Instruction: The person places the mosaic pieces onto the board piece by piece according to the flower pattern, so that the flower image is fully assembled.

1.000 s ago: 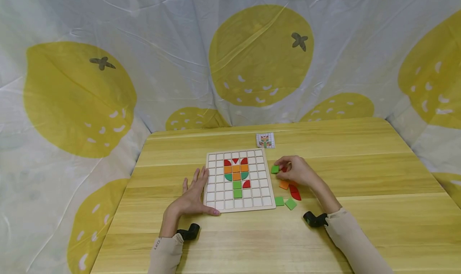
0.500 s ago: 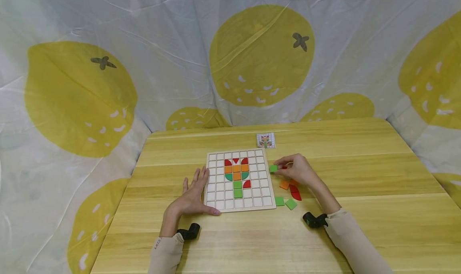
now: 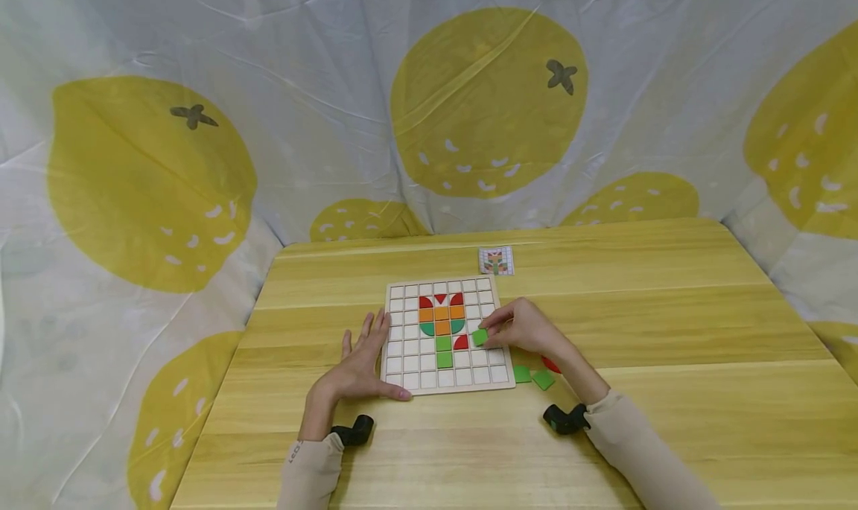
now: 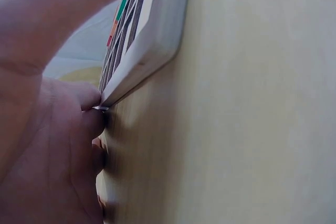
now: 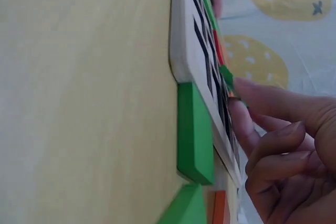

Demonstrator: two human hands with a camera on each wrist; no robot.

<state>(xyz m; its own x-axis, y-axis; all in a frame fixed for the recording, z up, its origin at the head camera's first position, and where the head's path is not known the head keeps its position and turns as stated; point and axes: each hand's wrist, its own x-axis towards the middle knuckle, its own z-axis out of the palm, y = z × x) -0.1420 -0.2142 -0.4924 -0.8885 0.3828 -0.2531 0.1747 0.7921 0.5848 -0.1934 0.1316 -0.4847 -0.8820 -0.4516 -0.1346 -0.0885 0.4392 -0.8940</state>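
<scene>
A pale wooden grid board (image 3: 462, 377) lies on the table, bearing a flower shape made of red, orange, teal and green pieces. My right hand (image 3: 523, 328) pinches a green square tile (image 3: 479, 337) between thumb and fingertips, over the board's right-hand cells. That tile sits just right of a red quarter-round piece (image 3: 460, 342). In the right wrist view the tile is tilted, close over the grid, its far side partly covered by the fingers. My left hand (image 3: 355, 367) spreads round the board's near left corner, straight fingers against the left side and thumb at the front edge.
A small printed pattern card (image 3: 496, 260) lies beyond the board. Beside its near right corner are a green square (image 3: 522, 374) and a second, turned green tile (image 3: 544, 380). A red piece (image 3: 551, 365) shows partly under the right forearm. A lemon-print cloth (image 3: 489, 100) hangs behind the table.
My right hand has carried the green tile leftward from beside the board to over its right-hand cells. The forearm now covers most of the loose orange and red pieces. My left hand stays in place.
</scene>
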